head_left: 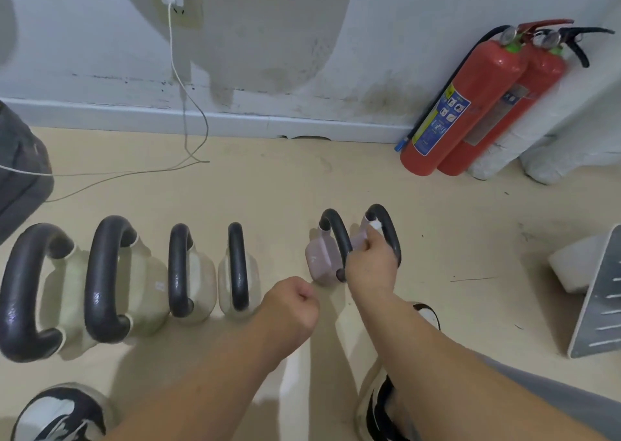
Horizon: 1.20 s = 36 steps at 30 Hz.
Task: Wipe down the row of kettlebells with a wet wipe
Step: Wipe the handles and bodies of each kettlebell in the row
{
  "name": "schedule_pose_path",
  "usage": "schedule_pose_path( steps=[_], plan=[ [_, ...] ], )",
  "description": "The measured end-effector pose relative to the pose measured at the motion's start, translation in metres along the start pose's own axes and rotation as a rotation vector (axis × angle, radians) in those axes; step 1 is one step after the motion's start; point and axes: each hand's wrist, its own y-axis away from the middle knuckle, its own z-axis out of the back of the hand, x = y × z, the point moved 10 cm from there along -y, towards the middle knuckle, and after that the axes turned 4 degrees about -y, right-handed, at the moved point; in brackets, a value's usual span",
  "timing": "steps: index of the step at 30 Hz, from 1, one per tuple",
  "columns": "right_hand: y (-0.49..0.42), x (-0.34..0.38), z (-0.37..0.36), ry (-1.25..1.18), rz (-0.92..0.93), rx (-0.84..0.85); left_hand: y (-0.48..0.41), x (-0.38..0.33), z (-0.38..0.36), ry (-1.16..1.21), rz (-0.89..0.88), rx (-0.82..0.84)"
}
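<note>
Six kettlebells stand in a row on the beige floor. From the left come four pale green ones with black handles: a large one (pixel 30 292), a second (pixel 104 279), a third (pixel 181 269) and a fourth (pixel 237 265). Two small pink ones follow, the fifth (pixel 322 262) and the rightmost (pixel 386 225). My right hand (pixel 369 262) grips the black handle of the rightmost pink kettlebell. My left hand (pixel 295 302) is a closed fist hovering just right of the fourth kettlebell, with nothing showing in it. No wet wipe is plainly visible.
Two red fire extinguishers (pixel 463 104) lean in the far right corner. A white charger cable (pixel 188 121) trails from the wall socket across the floor. A dark bag (pixel 20 171) sits at left, a grey slotted panel (pixel 598 292) at right. My shoes (pixel 379 407) are below.
</note>
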Motion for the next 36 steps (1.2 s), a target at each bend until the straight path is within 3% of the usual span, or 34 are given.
schedule_pose_path(
  steps=[5, 8, 10, 12, 15, 20, 23, 28, 31, 36],
  plan=[
    [0.030, -0.022, -0.056, 0.645, 0.349, 0.326, -0.008, -0.001, 0.007, 0.020, -0.007, -0.023],
    [0.045, -0.051, -0.060, 0.905, 0.618, 0.335, -0.012, 0.002, 0.018, 0.056, 0.011, -0.051],
    [0.053, -0.067, -0.057, 1.020, 0.613, 0.338, -0.013, 0.006, 0.021, 0.081, 0.019, -0.054],
    [0.058, -0.074, -0.051, 1.011, 0.465, 0.423, -0.013, 0.013, 0.025, 0.115, 0.029, -0.059],
    [0.063, -0.083, -0.038, 0.795, 0.104, 0.495, -0.006, 0.024, 0.023, 0.154, 0.057, -0.043],
    [0.070, -0.050, -0.051, -0.139, -0.323, 0.341, 0.014, 0.037, 0.033, 0.187, 0.153, -0.021],
    [0.083, -0.017, -0.082, -0.419, -0.421, 0.414, 0.026, 0.035, 0.046, 0.303, 0.181, 0.040],
    [0.111, 0.018, -0.112, -0.650, -0.471, 0.610, 0.041, 0.019, 0.091, 0.497, 0.026, -0.004],
    [0.122, 0.018, -0.119, -0.567, -0.420, 0.692, 0.041, 0.022, 0.118, 0.507, -0.018, -0.105],
    [0.116, 0.004, -0.101, -0.362, -0.305, 0.498, 0.039, 0.031, 0.122, 0.485, 0.004, -0.149]
  ],
)
